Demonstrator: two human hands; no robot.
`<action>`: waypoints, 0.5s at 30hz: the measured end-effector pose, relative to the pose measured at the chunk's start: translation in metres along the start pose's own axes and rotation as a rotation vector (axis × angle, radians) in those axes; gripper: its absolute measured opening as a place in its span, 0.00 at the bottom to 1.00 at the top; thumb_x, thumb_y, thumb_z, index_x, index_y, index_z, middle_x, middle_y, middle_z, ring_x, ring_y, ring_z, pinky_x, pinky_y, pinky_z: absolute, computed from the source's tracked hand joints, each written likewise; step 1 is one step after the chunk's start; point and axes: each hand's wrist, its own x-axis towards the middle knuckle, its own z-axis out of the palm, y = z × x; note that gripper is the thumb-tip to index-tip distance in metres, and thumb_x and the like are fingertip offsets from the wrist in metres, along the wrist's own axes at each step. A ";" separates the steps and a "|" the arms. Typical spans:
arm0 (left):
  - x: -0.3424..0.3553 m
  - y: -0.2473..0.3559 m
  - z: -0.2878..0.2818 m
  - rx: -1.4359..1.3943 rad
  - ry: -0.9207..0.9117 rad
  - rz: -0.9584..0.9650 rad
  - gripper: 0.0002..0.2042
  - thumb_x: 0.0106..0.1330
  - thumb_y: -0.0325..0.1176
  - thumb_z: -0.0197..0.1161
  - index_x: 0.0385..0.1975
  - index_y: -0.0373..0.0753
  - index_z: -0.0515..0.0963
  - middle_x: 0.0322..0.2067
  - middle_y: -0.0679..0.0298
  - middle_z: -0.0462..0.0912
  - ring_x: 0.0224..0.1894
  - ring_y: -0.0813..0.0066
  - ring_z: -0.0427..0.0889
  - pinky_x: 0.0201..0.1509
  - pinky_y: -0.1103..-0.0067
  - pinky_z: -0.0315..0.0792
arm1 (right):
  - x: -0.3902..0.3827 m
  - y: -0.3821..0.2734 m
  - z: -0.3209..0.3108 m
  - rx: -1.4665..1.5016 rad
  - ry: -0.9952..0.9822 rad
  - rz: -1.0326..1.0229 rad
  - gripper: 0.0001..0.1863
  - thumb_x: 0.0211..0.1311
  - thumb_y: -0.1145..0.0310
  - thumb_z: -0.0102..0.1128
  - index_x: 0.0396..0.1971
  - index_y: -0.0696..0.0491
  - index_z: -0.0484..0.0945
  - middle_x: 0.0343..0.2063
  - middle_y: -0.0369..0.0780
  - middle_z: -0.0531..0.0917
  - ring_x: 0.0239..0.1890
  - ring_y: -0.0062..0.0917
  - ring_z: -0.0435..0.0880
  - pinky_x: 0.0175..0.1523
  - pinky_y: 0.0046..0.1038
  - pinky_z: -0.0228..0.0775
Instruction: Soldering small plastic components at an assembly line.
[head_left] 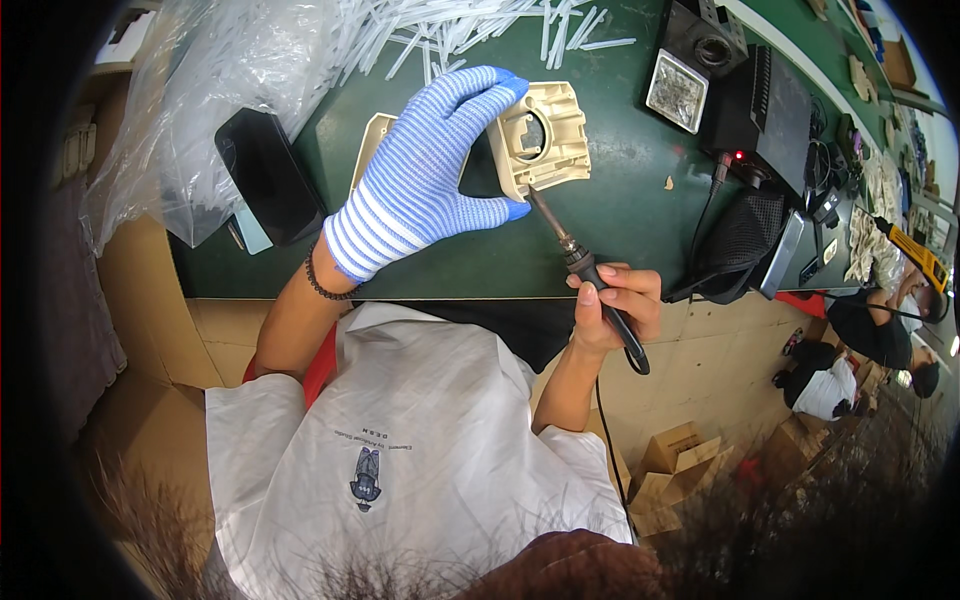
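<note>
My left hand [425, 165], in a blue-and-white striped knit glove, grips a cream plastic housing [562, 130] between thumb and fingers. The housing has a round opening and moulded ribs, and is held a little above the green table. In my bare right hand [620, 305] is a black-handled soldering iron [583, 262], held like a pen. Its metal tip meets the housing's lower edge, near my gloved thumb; whether it touches I cannot tell. Another cream plastic part [372, 145] lies partly hidden behind my left hand.
A clear plastic bag [215, 90] and many thin translucent tubes [440, 25] lie at the back. A black phone [267, 175] rests at the left. On the right stand a black soldering station [765, 110] and a metal tray [677, 92]. Cardboard boxes [680, 460] and other people are beyond.
</note>
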 end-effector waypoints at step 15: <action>-0.003 0.025 -0.020 0.266 -0.290 -0.061 0.55 0.42 0.50 0.87 0.77 0.52 0.68 0.70 0.53 0.69 0.74 0.42 0.65 0.79 0.48 0.59 | -0.001 -0.013 -0.008 0.157 0.427 0.049 0.17 0.60 0.75 0.74 0.35 0.53 0.69 0.37 0.43 0.76 0.22 0.26 0.79 0.25 0.26 0.85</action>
